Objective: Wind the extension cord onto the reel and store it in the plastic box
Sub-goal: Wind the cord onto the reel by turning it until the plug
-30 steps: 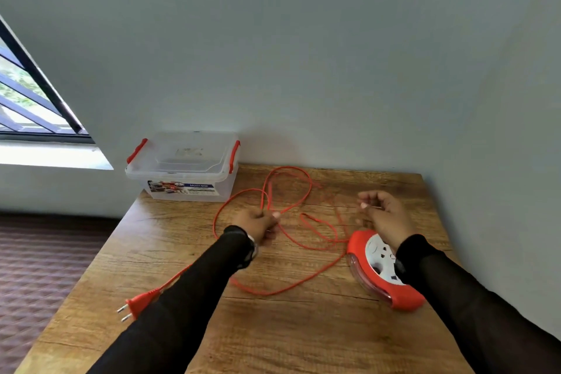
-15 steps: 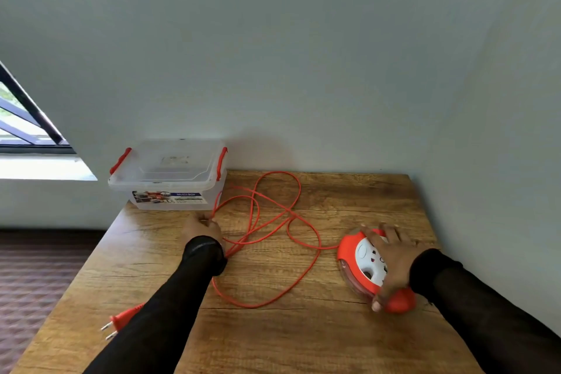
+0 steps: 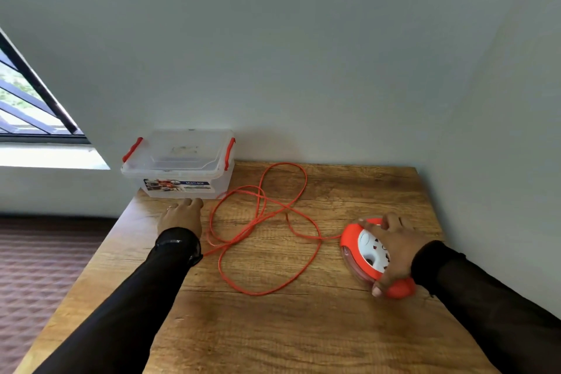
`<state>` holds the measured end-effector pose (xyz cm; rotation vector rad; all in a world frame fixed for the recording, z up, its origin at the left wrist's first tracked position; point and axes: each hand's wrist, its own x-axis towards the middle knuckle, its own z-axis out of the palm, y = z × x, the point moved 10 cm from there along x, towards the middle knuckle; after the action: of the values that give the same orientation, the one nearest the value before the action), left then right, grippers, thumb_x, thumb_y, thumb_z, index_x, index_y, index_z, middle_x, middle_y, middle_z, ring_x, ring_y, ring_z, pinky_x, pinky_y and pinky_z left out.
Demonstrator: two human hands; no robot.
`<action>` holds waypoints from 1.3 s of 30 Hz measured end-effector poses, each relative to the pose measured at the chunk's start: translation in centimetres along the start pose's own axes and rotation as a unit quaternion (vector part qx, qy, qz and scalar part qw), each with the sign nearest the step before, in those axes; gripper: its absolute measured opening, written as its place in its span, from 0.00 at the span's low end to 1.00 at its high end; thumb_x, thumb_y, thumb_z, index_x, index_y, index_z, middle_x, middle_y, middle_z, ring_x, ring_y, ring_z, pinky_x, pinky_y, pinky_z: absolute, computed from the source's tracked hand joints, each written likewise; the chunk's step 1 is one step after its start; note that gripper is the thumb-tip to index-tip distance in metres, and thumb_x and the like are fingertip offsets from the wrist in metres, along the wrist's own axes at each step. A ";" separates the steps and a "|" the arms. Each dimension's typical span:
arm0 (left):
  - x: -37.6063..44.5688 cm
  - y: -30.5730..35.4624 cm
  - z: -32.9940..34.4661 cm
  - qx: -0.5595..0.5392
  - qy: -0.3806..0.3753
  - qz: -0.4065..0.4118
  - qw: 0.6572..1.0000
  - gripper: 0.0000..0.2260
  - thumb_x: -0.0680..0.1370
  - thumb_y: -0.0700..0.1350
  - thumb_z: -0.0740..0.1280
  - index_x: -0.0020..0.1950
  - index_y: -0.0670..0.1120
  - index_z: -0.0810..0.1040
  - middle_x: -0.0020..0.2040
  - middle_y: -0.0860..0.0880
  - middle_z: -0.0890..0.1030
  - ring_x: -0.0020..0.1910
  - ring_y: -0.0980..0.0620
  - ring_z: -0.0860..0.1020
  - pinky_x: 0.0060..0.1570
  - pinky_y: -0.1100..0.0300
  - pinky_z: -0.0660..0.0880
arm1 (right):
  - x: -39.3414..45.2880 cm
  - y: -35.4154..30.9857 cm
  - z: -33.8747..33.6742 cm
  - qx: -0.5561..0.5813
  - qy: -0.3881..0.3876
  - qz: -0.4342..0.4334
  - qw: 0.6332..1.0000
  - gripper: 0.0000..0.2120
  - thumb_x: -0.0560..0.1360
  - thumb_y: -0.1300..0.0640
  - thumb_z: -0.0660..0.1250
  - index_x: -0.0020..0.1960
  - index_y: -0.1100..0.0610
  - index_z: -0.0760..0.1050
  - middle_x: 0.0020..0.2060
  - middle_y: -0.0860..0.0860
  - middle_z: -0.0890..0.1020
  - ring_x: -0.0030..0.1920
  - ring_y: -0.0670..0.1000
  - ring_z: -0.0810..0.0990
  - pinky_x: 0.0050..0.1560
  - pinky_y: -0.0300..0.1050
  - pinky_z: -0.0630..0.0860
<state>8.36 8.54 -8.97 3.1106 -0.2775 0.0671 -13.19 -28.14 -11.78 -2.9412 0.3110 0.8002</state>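
Observation:
The red and white cord reel [image 3: 353, 247] lies flat on the wooden table [image 3: 303, 328] at the right. My right hand [image 3: 397, 247] covers it, fingers over the far rim and thumb at the near red knob. The orange extension cord [image 3: 258, 223] runs from the reel into loose loops across the middle of the table. My left hand [image 3: 182, 217] rests palm down on the table, left of the loops and just in front of the plastic box [image 3: 182, 167]. It holds nothing. The box is clear with red latches and its lid is on. The plug is hidden.
The table stands in a corner, with walls behind it and close on the right. A window [image 3: 27, 106] is at the far left. A patterned floor [image 3: 45, 267] drops away beyond the table's left edge.
My left hand let go of the cord and moved left to the table in front of the box. My right hand came down onto the reel. The loops settled flatter.

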 end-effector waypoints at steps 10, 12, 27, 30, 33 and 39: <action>-8.0 18.3 -4.8 -0.232 0.044 0.237 0.942 0.05 0.76 0.48 0.61 0.48 0.50 0.75 0.45 0.51 0.79 0.44 0.50 0.77 0.42 0.57 0.74 | 0.9 -1.0 0.2 -0.035 0.037 0.003 0.999 0.62 0.50 0.20 0.62 0.76 0.42 0.42 0.73 0.50 0.60 0.71 0.58 0.56 0.68 0.58 0.61; -9.4 20.8 -2.0 -0.259 -0.073 0.208 0.940 0.03 0.75 0.50 0.63 0.44 0.52 0.74 0.39 0.53 0.78 0.39 0.53 0.77 0.39 0.61 0.73 | 0.9 -1.1 0.2 -0.018 0.035 -0.008 0.999 0.54 0.58 0.25 0.64 0.76 0.43 0.45 0.73 0.48 0.64 0.71 0.58 0.56 0.67 0.57 0.61; -16.1 24.4 7.1 -0.591 -0.454 -0.097 0.659 0.07 0.75 0.40 0.70 0.44 0.43 0.71 0.31 0.45 0.74 0.25 0.52 0.73 0.23 0.66 0.71 | -0.1 -3.9 -0.2 -0.204 0.068 -0.171 0.961 0.28 0.73 0.55 0.67 0.66 0.35 0.62 0.68 0.54 0.66 0.68 0.59 0.56 0.62 0.53 0.57; -15.1 24.2 5.5 -0.644 -0.419 -0.097 0.633 0.14 0.74 0.41 0.71 0.56 0.39 0.74 0.39 0.42 0.80 0.31 0.48 0.79 0.31 0.59 0.77 | -0.4 -4.1 -1.7 -0.167 0.142 -0.156 0.963 0.29 0.75 0.57 0.64 0.68 0.34 0.58 0.67 0.53 0.66 0.69 0.57 0.56 0.61 0.51 0.55; -13.4 24.1 3.5 -0.688 -0.380 -0.096 0.610 0.15 0.73 0.37 0.71 0.58 0.38 0.74 0.45 0.41 0.80 0.35 0.44 0.80 0.32 0.54 0.79 | -0.6 -4.0 -2.9 -0.129 0.184 -0.128 0.966 0.27 0.76 0.56 0.61 0.69 0.34 0.58 0.70 0.53 0.63 0.71 0.58 0.54 0.63 0.51 0.54; -11.2 23.4 0.1 -0.696 -0.270 -0.016 0.665 0.14 0.74 0.33 0.69 0.58 0.39 0.74 0.40 0.46 0.78 0.31 0.54 0.76 0.25 0.65 0.73 | -1.4 -2.9 -5.8 0.040 0.272 -0.018 0.961 0.27 0.73 0.44 0.64 0.70 0.33 0.60 0.63 0.45 0.75 0.63 0.52 0.66 0.57 0.49 0.59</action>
<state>-6.79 -12.55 -9.26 1.4926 -0.1367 -0.7119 -10.89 -25.76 -6.00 -3.0192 0.3073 -0.0459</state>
